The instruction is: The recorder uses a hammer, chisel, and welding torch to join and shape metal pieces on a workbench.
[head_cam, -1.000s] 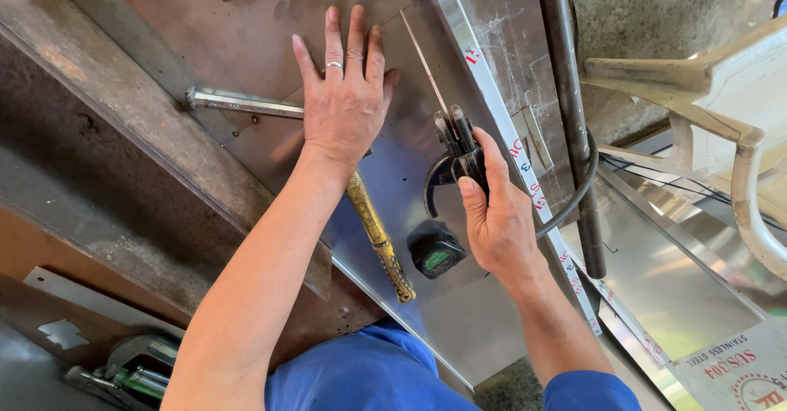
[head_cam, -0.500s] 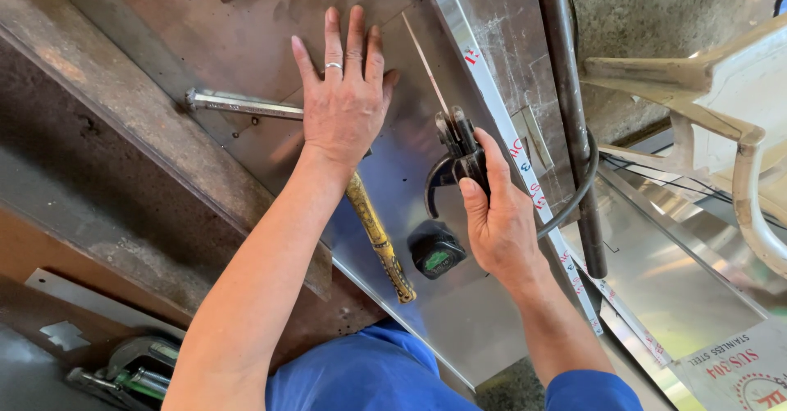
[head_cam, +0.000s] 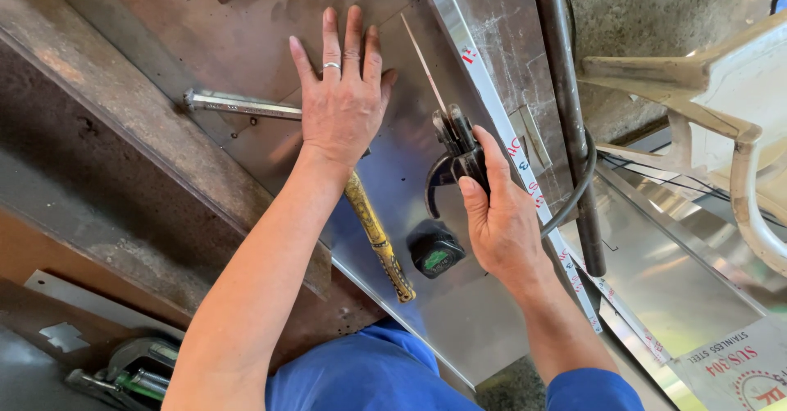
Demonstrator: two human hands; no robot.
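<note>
Left hand (head_cam: 344,104) spread flat on the steel sheet (head_cam: 410,165); right hand (head_cam: 500,214) grips the snips (head_cam: 455,145). A slipping sheet could send the cut astray.

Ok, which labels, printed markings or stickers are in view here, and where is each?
White protective film with red and dark print, a round emblem on it: bottom right corner, on a steel sheet.
Long white strip with red and dark marks: along the metal sheet's right edge.
Small green label: on the black tape measure.
</note>
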